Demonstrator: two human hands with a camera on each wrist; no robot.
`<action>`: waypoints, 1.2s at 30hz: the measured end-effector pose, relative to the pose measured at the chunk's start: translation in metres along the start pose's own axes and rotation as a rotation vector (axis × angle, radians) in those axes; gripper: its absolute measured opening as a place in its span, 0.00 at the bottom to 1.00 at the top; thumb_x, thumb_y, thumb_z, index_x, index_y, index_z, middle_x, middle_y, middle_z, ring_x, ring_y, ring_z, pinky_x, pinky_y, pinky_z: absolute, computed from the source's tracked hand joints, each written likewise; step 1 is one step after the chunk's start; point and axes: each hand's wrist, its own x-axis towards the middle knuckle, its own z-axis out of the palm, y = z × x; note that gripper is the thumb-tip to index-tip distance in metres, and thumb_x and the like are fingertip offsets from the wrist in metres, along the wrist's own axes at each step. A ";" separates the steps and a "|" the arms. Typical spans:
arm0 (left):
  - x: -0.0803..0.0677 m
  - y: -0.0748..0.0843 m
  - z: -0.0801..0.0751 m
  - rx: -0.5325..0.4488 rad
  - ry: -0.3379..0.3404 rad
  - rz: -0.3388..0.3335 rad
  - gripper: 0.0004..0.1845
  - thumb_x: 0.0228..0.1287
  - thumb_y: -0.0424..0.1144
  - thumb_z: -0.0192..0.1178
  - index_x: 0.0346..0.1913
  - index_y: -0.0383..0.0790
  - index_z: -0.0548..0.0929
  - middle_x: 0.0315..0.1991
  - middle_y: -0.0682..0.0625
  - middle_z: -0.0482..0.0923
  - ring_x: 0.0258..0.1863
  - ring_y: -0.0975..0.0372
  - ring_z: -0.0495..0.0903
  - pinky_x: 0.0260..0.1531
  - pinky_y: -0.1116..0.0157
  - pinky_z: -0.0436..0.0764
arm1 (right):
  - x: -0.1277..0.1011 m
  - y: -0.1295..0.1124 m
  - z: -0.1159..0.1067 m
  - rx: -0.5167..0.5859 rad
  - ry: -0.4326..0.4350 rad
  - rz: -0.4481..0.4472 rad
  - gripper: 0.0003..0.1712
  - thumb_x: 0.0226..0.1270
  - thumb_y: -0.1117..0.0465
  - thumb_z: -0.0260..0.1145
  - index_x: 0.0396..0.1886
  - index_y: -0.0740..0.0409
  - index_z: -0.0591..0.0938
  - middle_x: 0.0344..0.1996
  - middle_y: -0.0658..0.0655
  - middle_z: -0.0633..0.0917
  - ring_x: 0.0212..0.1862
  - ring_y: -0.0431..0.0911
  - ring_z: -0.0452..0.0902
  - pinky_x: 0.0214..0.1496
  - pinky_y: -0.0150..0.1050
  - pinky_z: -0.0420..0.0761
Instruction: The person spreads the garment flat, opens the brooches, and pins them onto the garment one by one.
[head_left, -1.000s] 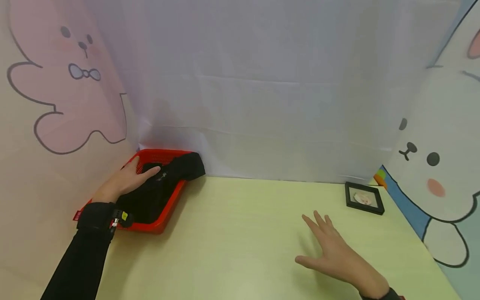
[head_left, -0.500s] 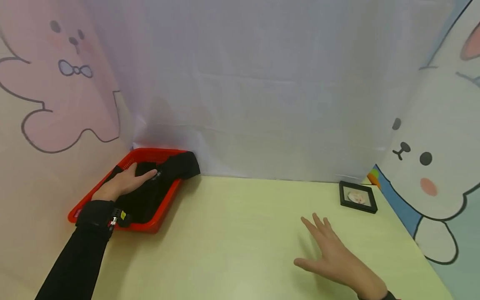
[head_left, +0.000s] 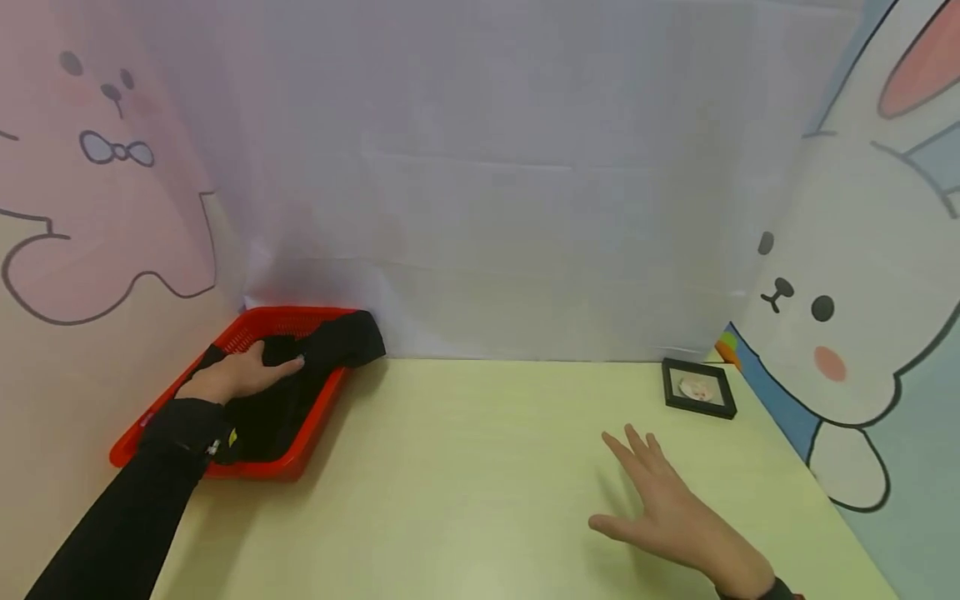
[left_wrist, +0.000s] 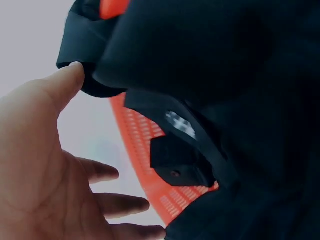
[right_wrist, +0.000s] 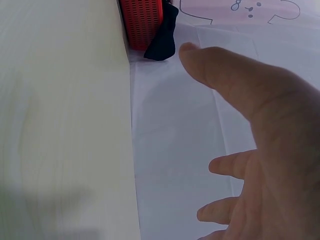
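A red plastic basket (head_left: 318,435) stands at the table's back left, holding black cloth (head_left: 258,425) with one end draped over the back right rim. My left hand (head_left: 240,375) lies over the cloth inside the basket, thumb pointing right. In the left wrist view the thumb tip is right at an edge of the black cloth (left_wrist: 240,65), which bears a small white mark; the other fingers are loosely extended. My right hand (head_left: 660,508) is held over the right part of the table, fingers spread and nothing in it.
A small black picture frame (head_left: 699,389) lies at the table's back right corner. White sheeting (head_left: 480,208) hangs along the back edge, and printed cartoon animals cover both side walls. The pale table (head_left: 450,483) stretches between the basket and my right hand.
Basket, frame and walls have shifted left in the head view as it turned right. My left hand has moved off the basket's left rim onto the cloth. My right hand stays spread.
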 end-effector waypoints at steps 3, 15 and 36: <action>0.004 -0.009 0.000 0.027 -0.015 0.014 0.62 0.62 0.76 0.35 0.71 0.18 0.36 0.68 0.17 0.44 0.62 0.25 0.57 0.56 0.29 0.58 | -0.001 -0.001 0.000 0.010 0.004 0.002 0.58 0.50 0.27 0.66 0.76 0.44 0.57 0.75 0.67 0.51 0.73 0.74 0.41 0.55 0.79 0.59; 0.000 -0.038 -0.005 -0.040 -0.137 0.152 0.62 0.61 0.68 0.53 0.71 0.17 0.37 0.68 0.17 0.44 0.65 0.27 0.51 0.59 0.31 0.56 | -0.004 -0.002 0.002 -0.002 0.020 0.012 0.57 0.49 0.26 0.66 0.76 0.42 0.57 0.76 0.66 0.51 0.73 0.73 0.42 0.56 0.77 0.60; 0.009 -0.026 0.023 -0.050 -0.381 0.008 0.66 0.54 0.64 0.61 0.70 0.18 0.34 0.68 0.17 0.34 0.67 0.26 0.40 0.62 0.30 0.43 | 0.000 -0.008 0.015 0.047 -0.013 -0.004 0.57 0.48 0.27 0.68 0.75 0.40 0.58 0.76 0.65 0.52 0.74 0.71 0.42 0.56 0.76 0.61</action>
